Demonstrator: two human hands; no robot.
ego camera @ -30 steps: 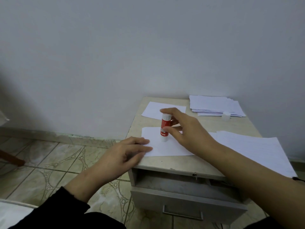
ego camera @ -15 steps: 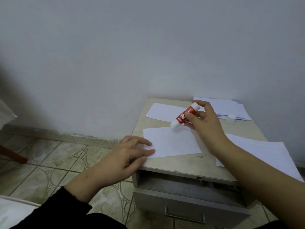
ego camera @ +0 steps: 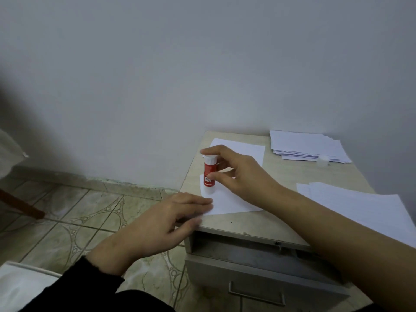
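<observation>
Firstly, cabinet: beige top, drawer below standing ajar
Small sheet: white, flat on the top's near left corner
Left hand: fingers straight, pressing flat on the sheet's left edge
Right hand: thumb and fingers curled round the glue stick, forefinger over its top
Glue stick: red and white, long axis upright, lower end pointing down onto the sheet's far left corner
</observation>
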